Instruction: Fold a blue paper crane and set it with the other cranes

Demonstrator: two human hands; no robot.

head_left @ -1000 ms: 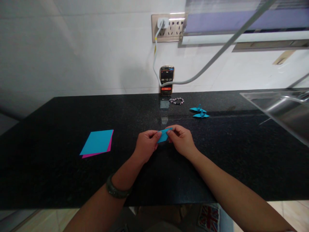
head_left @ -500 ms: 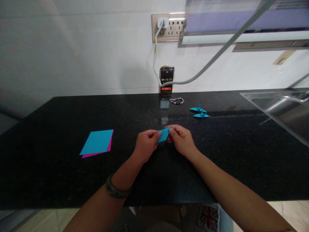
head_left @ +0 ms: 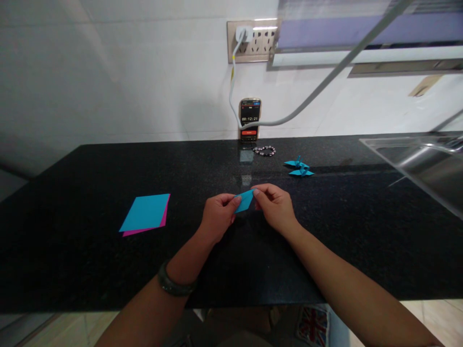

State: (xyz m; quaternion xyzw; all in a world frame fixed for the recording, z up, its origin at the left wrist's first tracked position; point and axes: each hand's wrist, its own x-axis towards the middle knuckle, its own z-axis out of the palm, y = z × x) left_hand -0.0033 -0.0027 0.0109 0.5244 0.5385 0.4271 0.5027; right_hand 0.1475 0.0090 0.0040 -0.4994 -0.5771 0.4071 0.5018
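- Pinched between fingers [head_left: 236, 199] of the left hand [head_left: 217, 218] and fingers of the right hand [head_left: 275, 208]: a small folded blue paper [head_left: 245, 200], one end in each grip.
- Held just above the bench [head_left: 90, 270], between both hands, neither nearer than the other.
- Long axis slanted: lower end toward the left hand, upper tip pointing up and right toward the right thumb.
- Farther out: flat blue and pink sheets [head_left: 145, 214] well apart to the left; blue paper cranes [head_left: 299, 167], bead bracelet [head_left: 264, 151] and phone [head_left: 250, 119] beyond.
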